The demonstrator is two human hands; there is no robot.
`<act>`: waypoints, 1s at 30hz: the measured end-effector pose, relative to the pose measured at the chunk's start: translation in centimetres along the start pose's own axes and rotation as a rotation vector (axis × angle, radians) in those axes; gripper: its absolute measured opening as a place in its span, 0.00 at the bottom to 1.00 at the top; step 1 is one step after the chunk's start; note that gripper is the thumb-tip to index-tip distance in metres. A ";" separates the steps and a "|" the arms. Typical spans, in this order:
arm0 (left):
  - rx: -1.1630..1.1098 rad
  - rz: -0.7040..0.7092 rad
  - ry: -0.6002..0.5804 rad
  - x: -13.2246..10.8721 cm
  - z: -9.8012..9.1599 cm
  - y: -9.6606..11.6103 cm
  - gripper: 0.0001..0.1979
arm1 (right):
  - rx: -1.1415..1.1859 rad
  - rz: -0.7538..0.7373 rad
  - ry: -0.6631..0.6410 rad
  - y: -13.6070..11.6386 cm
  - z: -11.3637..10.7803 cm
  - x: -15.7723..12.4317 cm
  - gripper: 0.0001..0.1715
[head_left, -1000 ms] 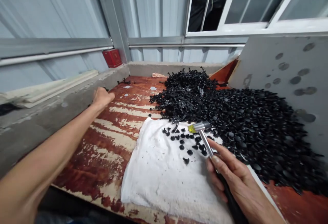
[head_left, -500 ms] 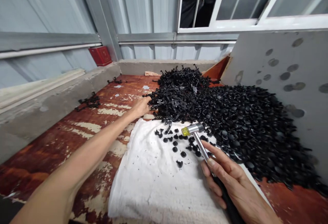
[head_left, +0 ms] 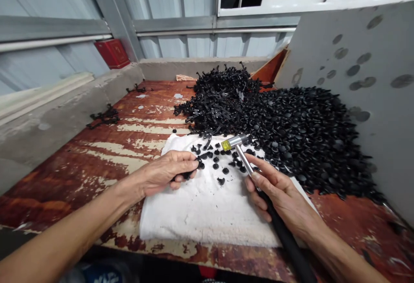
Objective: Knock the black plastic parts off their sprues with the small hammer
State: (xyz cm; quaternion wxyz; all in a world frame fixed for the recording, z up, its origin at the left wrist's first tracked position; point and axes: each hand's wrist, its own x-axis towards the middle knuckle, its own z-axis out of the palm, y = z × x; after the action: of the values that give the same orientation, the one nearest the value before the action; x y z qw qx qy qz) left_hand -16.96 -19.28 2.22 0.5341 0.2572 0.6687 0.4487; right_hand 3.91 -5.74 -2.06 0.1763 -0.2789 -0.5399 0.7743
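A worn red table (head_left: 64, 175) bears a heap (head_left: 291, 132) of black parts toward its back and right, with a white cloth (head_left: 207, 218) just in front. Over the cloth slants a hammer (head_left: 274, 214) (one face is yellow), its handle gripped in the right hand's (head_left: 281, 192) curled fingers. The left hand (head_left: 168, 168), fingers closed, pinches a black strip (head_left: 204, 156) above the cloth, near small caps (head_left: 225, 171) scattered there.
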 end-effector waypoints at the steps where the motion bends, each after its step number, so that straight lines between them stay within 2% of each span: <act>1: 0.030 0.007 -0.004 0.1 0.3 -0.2 0.17 | -0.002 -0.002 -0.009 0.0 -0.1 0.0 0.40; 6: 0.180 0.022 -0.003 0.2 0.9 -0.3 0.18 | -0.033 0.002 -0.042 -0.2 -0.3 -0.1 0.40; 11: 0.163 0.010 0.004 0.2 1.5 0.0 0.19 | -0.057 0.008 -0.046 -0.3 -0.3 -0.2 0.38; 15: 0.072 0.008 -0.046 0.6 1.6 0.0 0.15 | -0.149 0.020 -0.130 -0.2 -0.6 -0.1 0.25; 19: -0.003 0.023 -0.002 0.7 1.6 -0.1 0.16 | -0.256 0.014 -0.181 -0.3 -1.0 -0.4 0.17; 22: -0.053 0.046 0.073 0.7 1.8 -0.3 0.18 | -0.457 -0.070 -0.176 -1.0 -0.9 -1.3 0.15; 26: -0.074 0.052 0.141 0.6 2.4 -0.7 0.15 | -0.872 -0.250 -0.112 -2.0 -0.7 -2.9 0.15; 30: -0.050 0.009 0.177 0.5 3.2 -0.8 0.10 | -1.135 -0.336 -0.088 -1.2 -1.3 -4.2 0.19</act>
State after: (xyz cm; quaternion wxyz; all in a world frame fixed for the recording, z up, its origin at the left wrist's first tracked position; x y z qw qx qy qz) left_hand -14.00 -18.17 1.23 0.4774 0.2060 0.7006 0.4887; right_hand 7.95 -6.75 -0.23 0.0973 -0.2079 -0.9131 0.3371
